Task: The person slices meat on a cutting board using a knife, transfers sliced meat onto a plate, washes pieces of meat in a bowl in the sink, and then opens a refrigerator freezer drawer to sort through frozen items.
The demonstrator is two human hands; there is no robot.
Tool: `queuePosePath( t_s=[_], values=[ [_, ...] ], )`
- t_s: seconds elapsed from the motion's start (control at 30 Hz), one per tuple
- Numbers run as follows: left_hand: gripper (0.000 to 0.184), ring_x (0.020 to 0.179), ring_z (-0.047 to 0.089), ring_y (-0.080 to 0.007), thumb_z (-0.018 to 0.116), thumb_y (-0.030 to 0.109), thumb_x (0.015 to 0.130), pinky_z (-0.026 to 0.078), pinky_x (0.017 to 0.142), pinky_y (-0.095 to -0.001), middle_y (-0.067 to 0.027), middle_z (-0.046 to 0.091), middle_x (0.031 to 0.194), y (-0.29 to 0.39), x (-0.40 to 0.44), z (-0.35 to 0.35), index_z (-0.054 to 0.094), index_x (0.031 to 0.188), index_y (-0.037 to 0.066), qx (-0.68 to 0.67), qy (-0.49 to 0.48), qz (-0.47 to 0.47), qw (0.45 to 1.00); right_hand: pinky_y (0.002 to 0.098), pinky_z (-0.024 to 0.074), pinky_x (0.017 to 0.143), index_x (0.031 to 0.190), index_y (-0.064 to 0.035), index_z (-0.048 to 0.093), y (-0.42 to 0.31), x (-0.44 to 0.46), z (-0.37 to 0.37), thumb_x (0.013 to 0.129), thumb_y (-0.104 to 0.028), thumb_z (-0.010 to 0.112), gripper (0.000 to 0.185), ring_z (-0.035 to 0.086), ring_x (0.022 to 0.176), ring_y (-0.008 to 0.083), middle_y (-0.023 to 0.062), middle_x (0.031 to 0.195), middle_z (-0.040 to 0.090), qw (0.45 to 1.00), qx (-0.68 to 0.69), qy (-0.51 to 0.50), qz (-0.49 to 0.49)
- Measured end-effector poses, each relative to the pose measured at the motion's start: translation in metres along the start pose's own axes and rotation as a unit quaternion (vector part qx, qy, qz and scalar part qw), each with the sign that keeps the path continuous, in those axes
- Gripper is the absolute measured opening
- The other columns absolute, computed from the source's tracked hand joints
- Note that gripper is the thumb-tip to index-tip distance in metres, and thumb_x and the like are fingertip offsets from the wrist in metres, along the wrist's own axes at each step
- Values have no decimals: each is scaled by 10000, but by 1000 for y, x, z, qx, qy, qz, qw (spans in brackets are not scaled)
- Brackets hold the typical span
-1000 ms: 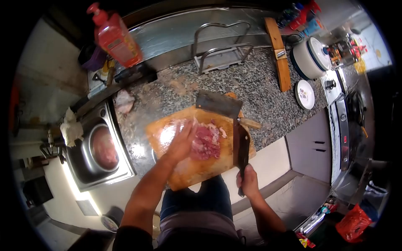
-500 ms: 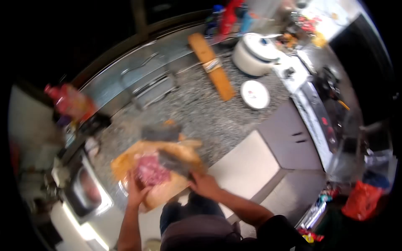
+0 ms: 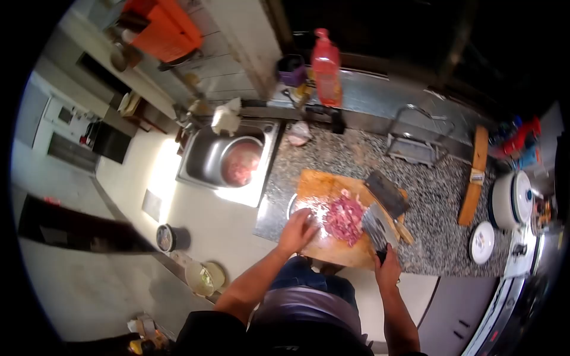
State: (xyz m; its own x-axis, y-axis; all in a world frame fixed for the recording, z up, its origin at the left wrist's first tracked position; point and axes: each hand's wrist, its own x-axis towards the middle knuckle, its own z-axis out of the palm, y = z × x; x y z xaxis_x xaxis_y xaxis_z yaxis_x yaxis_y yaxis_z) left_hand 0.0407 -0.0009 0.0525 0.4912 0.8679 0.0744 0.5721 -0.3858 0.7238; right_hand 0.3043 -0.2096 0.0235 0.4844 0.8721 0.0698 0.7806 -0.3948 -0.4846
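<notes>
My feed comes from one wide camera worn on the person's head, facing forward and steeply down, so the wearer's torso rises from the near edge. It looks from above the chopping board, close enough that I see the left hand and right hand from over their backs. My frame reaches the sink on the left and the stove on the right; the counter slants lower toward the right, and dark curves close off the corners
</notes>
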Motion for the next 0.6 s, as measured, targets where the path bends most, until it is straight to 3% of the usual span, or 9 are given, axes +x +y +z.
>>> queuePosePath(
  t_s=[0.07, 0.2, 0.27, 0.37, 0.43, 0.5, 0.53, 0.57, 0.6],
  values=[
    [484, 1114, 520, -398, 692, 233, 821, 456, 927, -420, -212, 521, 1242, -7, 0, -12, 525, 1229, 33, 6, 27, 12, 1000, 463, 473, 786, 1269, -25, 500, -8, 7, 3, 777, -244, 721, 581, 579, 918, 372, 180, 999, 600, 996, -31, -46, 70],
    [449, 1083, 545, -395, 689, 214, 818, 465, 914, -422, -206, 550, 1212, -44, 1, -55, 549, 1204, 33, 26, 76, 5, 997, 443, 424, 879, 1244, -3, 519, 2, 8, 14, 753, -142, 706, 543, 516, 981, 384, 195, 1022, 542, 998, -62, -22, -20],
    [445, 1035, 571, -392, 683, 189, 810, 467, 908, -419, -197, 587, 1144, -92, 7, -79, 549, 1206, 36, 119, 116, -24, 986, 447, 420, 885, 1235, 3, 519, 3, 8, 13, 757, -146, 698, 531, 513, 986, 388, 201, 1043, 535, 998, -53, -25, -14],
    [415, 1022, 588, -375, 667, 147, 794, 479, 875, -427, -199, 605, 1115, -170, 45, -133, 561, 1179, 36, 74, 147, -164, 973, 456, 399, 910, 1213, 18, 514, -13, 9, 6, 778, -167, 671, 499, 504, 1015, 390, 218, 1085, 522, 998, -55, -1, -6],
    [415, 1063, 581, -368, 624, 105, 809, 473, 878, -443, -197, 602, 1156, -266, 75, -154, 547, 1210, 33, 144, 98, -298, 938, 483, 378, 930, 1195, 32, 525, -6, 1, 17, 834, -165, 646, 428, 488, 1057, 395, 219, 1137, 522, 997, -57, 44, 37],
    [443, 1076, 577, -377, 568, 83, 829, 466, 892, -445, -204, 585, 1203, -325, 114, -175, 516, 1266, 32, 117, -37, -399, 909, 453, 389, 917, 1161, 38, 527, -21, 3, 5, 898, -142, 573, 322, 498, 1038, 371, 209, 1106, 521, 988, -107, 76, 77],
    [468, 1068, 579, -386, 534, 95, 848, 457, 912, -451, -217, 556, 1250, -318, 130, -188, 482, 1308, 27, 83, -44, -378, 921, 422, 406, 896, 1191, 35, 513, -20, -4, 6, 929, -169, 545, 334, 502, 1022, 347, 203, 1116, 509, 980, -77, 103, 150],
    [486, 1054, 578, -407, 522, 118, 851, 454, 922, -456, -241, 541, 1261, -384, 131, -163, 470, 1332, 71, 33, 19, -297, 954, 390, 422, 875, 1222, 32, 500, -20, -9, 7, 960, -196, 516, 348, 505, 1006, 323, 198, 1127, 497, 965, -50, 134, 222],
    [487, 1063, 573, -411, 523, 138, 854, 449, 927, -460, -246, 543, 1253, -416, 138, -149, 470, 1336, 97, 87, 5, -299, 950, 390, 422, 875, 1222, 32, 500, -29, -4, 6, 960, -196, 516, 348, 505, 1006, 323, 198, 1127, 497, 964, -59, 126, 225]
  ],
)
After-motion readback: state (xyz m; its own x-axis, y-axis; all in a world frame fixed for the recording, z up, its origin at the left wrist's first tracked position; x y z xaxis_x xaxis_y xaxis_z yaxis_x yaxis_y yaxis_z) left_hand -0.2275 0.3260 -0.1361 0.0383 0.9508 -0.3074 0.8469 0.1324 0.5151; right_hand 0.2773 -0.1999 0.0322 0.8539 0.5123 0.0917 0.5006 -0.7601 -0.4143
